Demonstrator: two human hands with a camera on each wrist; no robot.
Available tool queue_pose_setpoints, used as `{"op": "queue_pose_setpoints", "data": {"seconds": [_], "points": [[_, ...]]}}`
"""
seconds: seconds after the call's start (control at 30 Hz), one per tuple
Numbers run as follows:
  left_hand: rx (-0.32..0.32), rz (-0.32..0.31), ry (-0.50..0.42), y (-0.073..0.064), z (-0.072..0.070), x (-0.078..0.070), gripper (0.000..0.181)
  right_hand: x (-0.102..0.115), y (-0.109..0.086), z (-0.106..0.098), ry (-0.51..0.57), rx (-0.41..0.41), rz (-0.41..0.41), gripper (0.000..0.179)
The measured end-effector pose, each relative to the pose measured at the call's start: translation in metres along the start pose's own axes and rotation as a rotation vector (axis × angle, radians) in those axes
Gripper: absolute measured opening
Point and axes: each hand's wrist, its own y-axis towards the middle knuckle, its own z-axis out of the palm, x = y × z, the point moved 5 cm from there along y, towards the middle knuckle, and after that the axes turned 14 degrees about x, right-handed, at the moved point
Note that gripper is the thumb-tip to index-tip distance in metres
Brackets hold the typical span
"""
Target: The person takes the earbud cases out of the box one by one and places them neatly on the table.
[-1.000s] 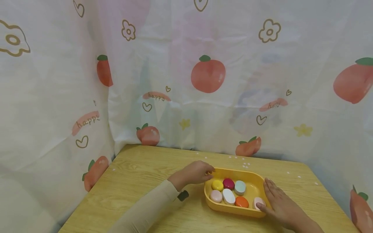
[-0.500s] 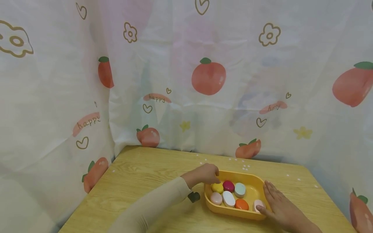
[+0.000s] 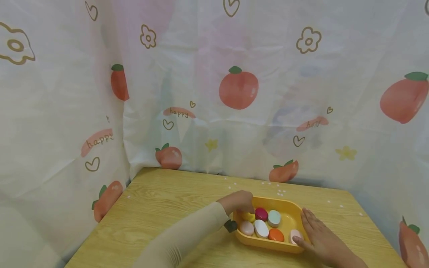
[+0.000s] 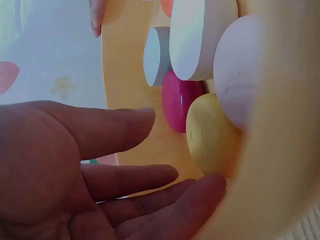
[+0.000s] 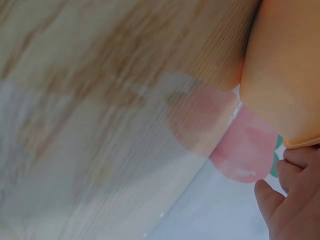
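Head view: the left hand (image 3: 239, 201) has dipped over the far left rim to the yellow piece (image 4: 210, 131) inside the tray (image 3: 268, 244), thumb and fingers apart, gripping nothing, so work seems to centre on that piece; the right hand (image 3: 320, 237), unmoved, rests straight-fingered along the right wall, likely steadying it.

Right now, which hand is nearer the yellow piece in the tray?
Left. The left hand is at the left end of the tray, fingertips close beside the yellow piece. The right hand is at the opposite end, past the mint piece.
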Motion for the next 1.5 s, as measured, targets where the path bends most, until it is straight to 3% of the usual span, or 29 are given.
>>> {"op": "queue_pose_setpoints", "data": {"seconds": [0.17,0.43,0.7,0.87,0.93,1.07,1.27,1.5], "points": [[0.055,0.005,-0.017,0.003,0.003,-0.002,0.026,0.000,0.001,-0.001,0.003,-0.002,0.017,0.083],[0.184,0.018,-0.134,0.000,0.003,-0.006,0.028,0.000,0.000,0.001,0.009,0.003,0.025,0.083],[0.220,0.004,-0.152,0.004,0.008,-0.016,0.017,-0.001,0.001,0.000,0.024,0.005,0.029,0.084],[0.248,0.028,-0.270,0.000,0.013,-0.012,0.015,0.000,0.001,0.000,0.045,0.018,0.031,0.085],[0.264,0.061,-0.309,-0.003,0.017,-0.010,0.025,0.001,0.001,0.000,0.050,0.023,0.033,0.085],[0.224,0.120,-0.254,-0.009,0.019,-0.011,0.037,0.001,0.001,0.000,0.042,0.020,0.032,0.085],[0.115,0.096,-0.095,-0.008,0.021,-0.014,0.034,0.000,0.001,0.000,0.039,0.030,0.035,0.083],[0.113,0.062,-0.174,-0.004,0.026,-0.012,0.032,0.000,0.001,0.001,0.047,0.025,0.030,0.082]]}}
